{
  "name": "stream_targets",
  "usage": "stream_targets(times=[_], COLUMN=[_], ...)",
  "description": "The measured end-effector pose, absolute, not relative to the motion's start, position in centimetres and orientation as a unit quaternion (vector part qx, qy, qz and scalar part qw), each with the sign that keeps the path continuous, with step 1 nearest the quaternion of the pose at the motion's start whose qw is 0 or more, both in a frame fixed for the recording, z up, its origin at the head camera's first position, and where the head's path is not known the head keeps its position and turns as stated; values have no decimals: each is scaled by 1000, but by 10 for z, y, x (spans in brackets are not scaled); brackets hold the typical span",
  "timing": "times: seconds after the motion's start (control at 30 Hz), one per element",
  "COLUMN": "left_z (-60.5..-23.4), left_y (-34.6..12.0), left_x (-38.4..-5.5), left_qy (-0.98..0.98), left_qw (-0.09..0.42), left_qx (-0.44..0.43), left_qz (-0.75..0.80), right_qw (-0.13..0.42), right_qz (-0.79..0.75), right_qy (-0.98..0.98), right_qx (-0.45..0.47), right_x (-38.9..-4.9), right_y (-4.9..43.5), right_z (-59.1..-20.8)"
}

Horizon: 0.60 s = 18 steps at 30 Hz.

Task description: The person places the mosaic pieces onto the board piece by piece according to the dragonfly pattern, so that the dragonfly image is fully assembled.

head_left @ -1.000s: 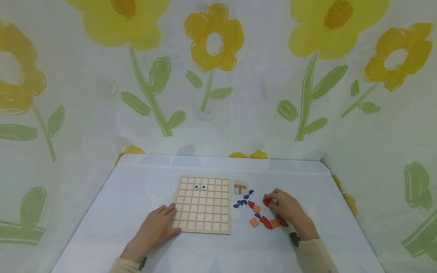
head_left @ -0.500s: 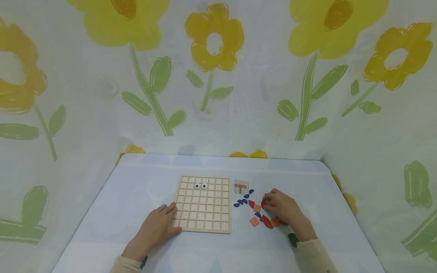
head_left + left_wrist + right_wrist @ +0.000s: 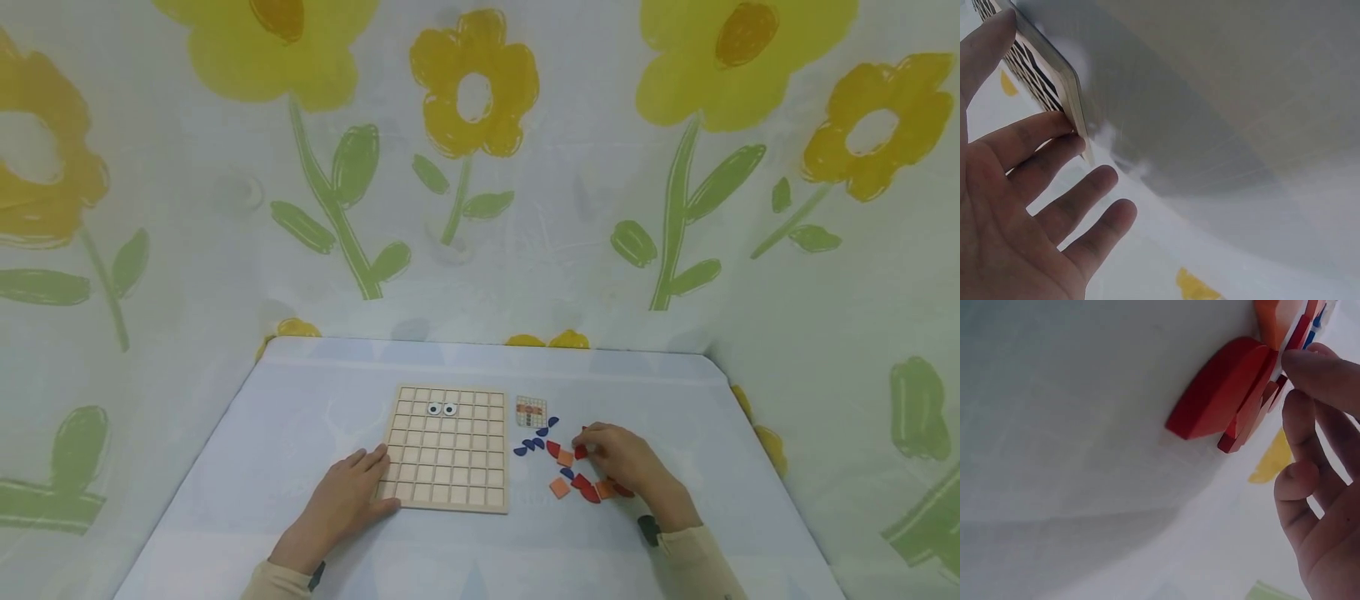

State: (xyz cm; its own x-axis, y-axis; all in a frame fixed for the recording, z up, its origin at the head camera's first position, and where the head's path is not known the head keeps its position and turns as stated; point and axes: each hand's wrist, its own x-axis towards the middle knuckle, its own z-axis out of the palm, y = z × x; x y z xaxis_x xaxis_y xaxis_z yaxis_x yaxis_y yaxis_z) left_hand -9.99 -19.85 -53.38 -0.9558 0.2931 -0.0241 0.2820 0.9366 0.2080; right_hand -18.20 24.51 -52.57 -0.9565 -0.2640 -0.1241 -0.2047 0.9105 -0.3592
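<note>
A square wooden grid board lies left of the table's middle, with two round eye pieces in its second row. My left hand rests at the board's left front corner. In the left wrist view its straight fingers touch the board edge. My right hand is over the loose pieces, its thumb and index finger pinching a red curved-edged piece. More red pieces, orange squares and blue half-circles lie around it.
A small pattern card lies just right of the board, with the blue pieces in front of it. A thick red piece sits below the right hand. Flower-printed cloth walls stand behind the table and at both sides.
My right hand has shifted slightly left, bringing the red piece at its fingertips a little nearer to the orange square. My left hand and the board stay where they were.
</note>
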Motion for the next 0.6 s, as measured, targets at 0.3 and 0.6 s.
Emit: stream_targets(times=[0.3,0.6], left_z=[-534,-535], left_y=[-198,-197], left_x=[-99,-101], left_qy=[984,984], left_qw=[21,22], left_qx=[146,146], left_qz=[98,99], right_qw=[82,79], right_qz=[-180,-179], right_qy=[974,974], right_qx=[-112,-109], right_x=[-181,-181], right_y=[248,251], right_z=[-526,-529])
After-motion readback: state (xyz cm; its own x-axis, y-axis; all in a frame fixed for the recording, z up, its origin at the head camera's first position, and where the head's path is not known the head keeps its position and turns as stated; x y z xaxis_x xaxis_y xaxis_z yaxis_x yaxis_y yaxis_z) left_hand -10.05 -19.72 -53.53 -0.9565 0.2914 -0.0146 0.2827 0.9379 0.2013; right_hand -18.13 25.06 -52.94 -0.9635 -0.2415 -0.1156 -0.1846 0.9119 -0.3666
